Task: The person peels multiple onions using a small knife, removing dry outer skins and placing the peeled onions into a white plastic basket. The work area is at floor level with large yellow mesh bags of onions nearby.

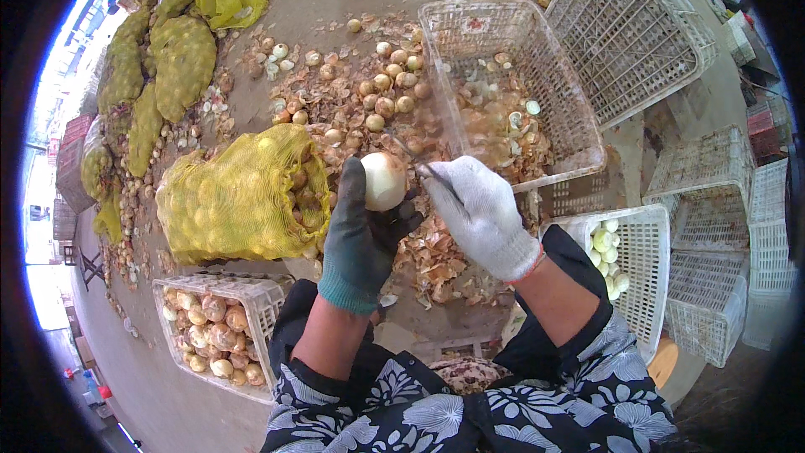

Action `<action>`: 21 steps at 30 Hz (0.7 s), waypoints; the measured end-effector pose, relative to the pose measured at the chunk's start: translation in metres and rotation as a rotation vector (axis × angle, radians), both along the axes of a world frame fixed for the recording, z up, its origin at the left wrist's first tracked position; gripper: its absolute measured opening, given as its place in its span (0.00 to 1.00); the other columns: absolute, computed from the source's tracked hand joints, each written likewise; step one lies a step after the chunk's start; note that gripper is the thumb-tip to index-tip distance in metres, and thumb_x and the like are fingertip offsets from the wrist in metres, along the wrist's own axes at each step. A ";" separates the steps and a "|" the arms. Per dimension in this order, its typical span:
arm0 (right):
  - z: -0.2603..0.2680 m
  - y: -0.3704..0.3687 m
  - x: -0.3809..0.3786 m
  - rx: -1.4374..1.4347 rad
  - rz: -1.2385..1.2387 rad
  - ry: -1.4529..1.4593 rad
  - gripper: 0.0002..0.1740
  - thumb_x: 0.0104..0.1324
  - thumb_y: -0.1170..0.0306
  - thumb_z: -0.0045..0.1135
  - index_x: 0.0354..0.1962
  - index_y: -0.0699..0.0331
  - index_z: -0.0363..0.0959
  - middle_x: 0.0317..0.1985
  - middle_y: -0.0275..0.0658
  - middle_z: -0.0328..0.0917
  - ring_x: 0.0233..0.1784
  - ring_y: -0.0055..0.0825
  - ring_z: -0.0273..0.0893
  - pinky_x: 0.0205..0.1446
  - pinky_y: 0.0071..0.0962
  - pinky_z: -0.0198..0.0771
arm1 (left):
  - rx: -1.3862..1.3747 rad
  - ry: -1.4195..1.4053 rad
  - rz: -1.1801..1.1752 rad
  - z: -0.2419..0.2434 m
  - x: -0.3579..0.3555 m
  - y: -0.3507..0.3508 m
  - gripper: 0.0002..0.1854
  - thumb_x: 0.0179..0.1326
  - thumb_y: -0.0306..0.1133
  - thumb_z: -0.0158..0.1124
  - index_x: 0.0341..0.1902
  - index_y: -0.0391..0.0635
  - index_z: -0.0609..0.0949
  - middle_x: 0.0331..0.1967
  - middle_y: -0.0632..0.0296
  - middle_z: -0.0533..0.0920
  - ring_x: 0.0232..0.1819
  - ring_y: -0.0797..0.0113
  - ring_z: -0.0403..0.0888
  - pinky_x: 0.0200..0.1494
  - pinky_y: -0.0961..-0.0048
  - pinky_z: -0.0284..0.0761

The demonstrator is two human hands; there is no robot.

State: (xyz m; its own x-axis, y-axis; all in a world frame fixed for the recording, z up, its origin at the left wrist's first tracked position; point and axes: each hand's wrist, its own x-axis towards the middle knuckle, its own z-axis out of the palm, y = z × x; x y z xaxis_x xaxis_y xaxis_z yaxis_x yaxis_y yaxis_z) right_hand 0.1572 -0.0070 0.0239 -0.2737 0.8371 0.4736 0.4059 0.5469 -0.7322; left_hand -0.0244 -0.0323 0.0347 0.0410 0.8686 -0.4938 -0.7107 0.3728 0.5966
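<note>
My left hand (365,226), in a teal and dark coated glove, holds a large peeled white onion (383,181) between thumb and fingers. My right hand (481,214), in a white knit glove, is closed around a small knife (402,146) whose thin blade points up and left, just beside the onion. Left of my left hand lies a yellow mesh sack (242,195) full of onions, its mouth facing my hands. Unpeeled onions (385,106) and loose brown onion skins (434,251) are scattered on the floor beyond and beneath my hands.
A white plastic crate (597,170) with skins and scraps stands ahead right. A crate (273,305) of brown onions sits at lower left, and a crate (659,251) with peeled onions at right. More crates (710,302) stand farther right; full mesh sacks (182,66) lie at upper left.
</note>
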 end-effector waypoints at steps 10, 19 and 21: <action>0.009 -0.006 -0.002 0.208 0.003 -0.280 0.27 0.54 0.79 0.69 0.54 0.65 0.77 0.36 0.43 0.78 0.37 0.45 0.81 0.38 0.41 0.77 | 0.014 0.058 0.039 -0.001 0.003 -0.001 0.30 0.71 0.66 0.59 0.57 0.52 0.79 0.43 0.64 0.85 0.41 0.68 0.85 0.45 0.66 0.85; 0.006 -0.008 -0.004 0.248 -0.097 -0.459 0.29 0.54 0.75 0.68 0.56 0.63 0.77 0.36 0.39 0.76 0.38 0.42 0.80 0.41 0.40 0.76 | 0.008 0.024 0.065 -0.002 0.006 0.000 0.28 0.72 0.64 0.60 0.58 0.53 0.79 0.45 0.64 0.86 0.44 0.68 0.86 0.45 0.67 0.86; 0.009 -0.009 -0.006 0.210 -0.119 -0.490 0.28 0.54 0.75 0.68 0.55 0.62 0.76 0.35 0.40 0.76 0.38 0.42 0.80 0.41 0.40 0.76 | 0.018 -0.028 0.064 -0.005 0.005 -0.003 0.28 0.72 0.64 0.60 0.58 0.53 0.79 0.45 0.64 0.86 0.44 0.68 0.86 0.45 0.66 0.86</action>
State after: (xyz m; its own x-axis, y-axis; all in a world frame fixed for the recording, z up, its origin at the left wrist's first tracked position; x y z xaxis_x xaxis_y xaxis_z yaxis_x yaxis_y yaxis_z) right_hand 0.1509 -0.0164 0.0325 -0.4132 0.7771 0.4748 0.7402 0.5903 -0.3220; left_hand -0.0192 -0.0349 0.0294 -0.0014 0.8785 -0.4778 -0.7495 0.3153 0.5821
